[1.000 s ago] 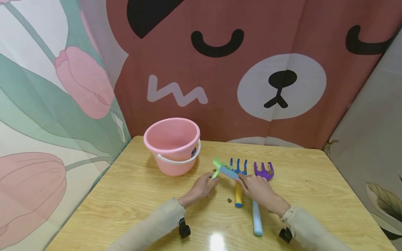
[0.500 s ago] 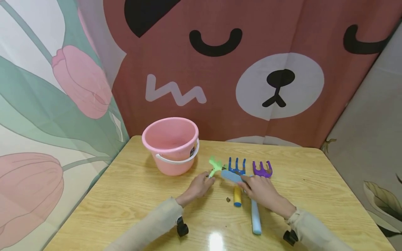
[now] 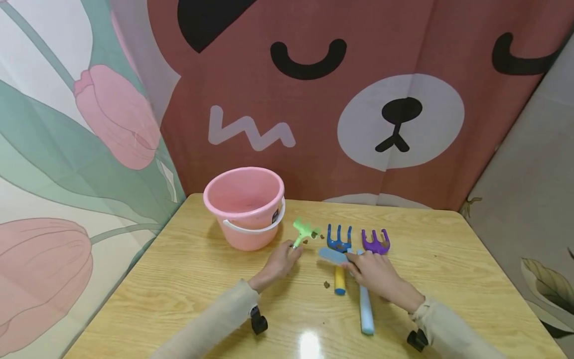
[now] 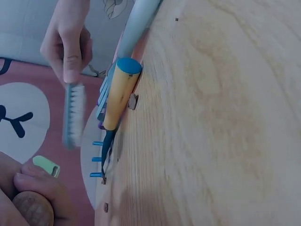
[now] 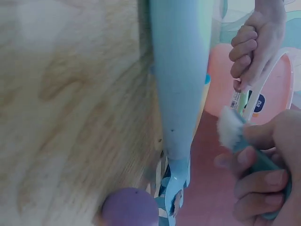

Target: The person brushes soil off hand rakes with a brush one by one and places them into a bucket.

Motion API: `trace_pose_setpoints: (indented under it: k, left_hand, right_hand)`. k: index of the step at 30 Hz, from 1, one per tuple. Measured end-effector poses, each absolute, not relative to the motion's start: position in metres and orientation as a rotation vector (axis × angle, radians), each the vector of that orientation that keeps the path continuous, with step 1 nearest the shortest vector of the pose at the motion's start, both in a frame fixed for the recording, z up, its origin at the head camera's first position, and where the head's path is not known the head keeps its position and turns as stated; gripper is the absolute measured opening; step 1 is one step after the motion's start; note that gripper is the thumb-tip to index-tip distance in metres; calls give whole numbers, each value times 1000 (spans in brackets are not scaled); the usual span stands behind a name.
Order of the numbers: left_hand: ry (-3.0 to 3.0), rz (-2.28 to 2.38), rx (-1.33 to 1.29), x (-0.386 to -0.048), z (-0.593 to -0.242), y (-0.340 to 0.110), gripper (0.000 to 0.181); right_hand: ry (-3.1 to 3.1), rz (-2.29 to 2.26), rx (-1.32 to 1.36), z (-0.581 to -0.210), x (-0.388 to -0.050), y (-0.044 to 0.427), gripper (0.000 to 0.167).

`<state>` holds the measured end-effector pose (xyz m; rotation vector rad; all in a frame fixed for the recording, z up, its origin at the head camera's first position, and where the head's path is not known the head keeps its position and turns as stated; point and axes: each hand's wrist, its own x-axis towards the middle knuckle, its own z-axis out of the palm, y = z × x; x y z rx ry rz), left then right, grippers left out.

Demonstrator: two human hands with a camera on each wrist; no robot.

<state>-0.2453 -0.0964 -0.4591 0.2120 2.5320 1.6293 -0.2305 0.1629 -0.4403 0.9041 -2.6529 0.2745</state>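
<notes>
My left hand (image 3: 279, 260) grips a small light-green hand rake (image 3: 304, 229), its pronged head tilted up beside the pink bucket (image 3: 244, 227). The round wooden butt of its handle (image 4: 33, 207) pokes out of the fist in the left wrist view. In my right hand (image 3: 375, 273) is a blue brush (image 3: 333, 256), whose white bristles (image 5: 229, 129) show in the right wrist view. Rake and brush are apart. Below the brush lies a blue rake (image 3: 339, 244) with a yellow handle. A purple rake (image 3: 375, 243) lies beside it, its handle partly hidden by my right hand.
A light-blue handle (image 3: 365, 311) lies under the right wrist; its tool's head is mostly hidden in the head view. Brown crumbs (image 3: 326, 284) dot the wooden table (image 3: 188, 279). The bucket's white handle (image 3: 255, 231) hangs down. A bear-print curtain (image 3: 309, 109) stands behind.
My left hand has shifted left and slightly away from me with the green rake. The brush, earlier against the rake's head, is now separate from it and a little lower.
</notes>
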Motion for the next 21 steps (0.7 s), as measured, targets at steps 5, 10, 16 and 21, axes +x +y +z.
trace_pose_setpoints:
  k: [5,10,16,21]
  left_hand:
    - [2533,1535,270,-242,-457,-94,22]
    - [2542,1523,307,-238,-457,-90,20]
    - [2547,1563,245,-243,-457,-97,25]
    - [2561,1581,273,-246,-456,-104,29]
  right_hand:
    - [-2612,355,886,-440,-237,158,25]
    - [-2669,300,840,-443,-244,153,34]
    - [-2675,214,849,-443,-238,156,24]
    - [-2652,259,837,-440,-234,158,24]
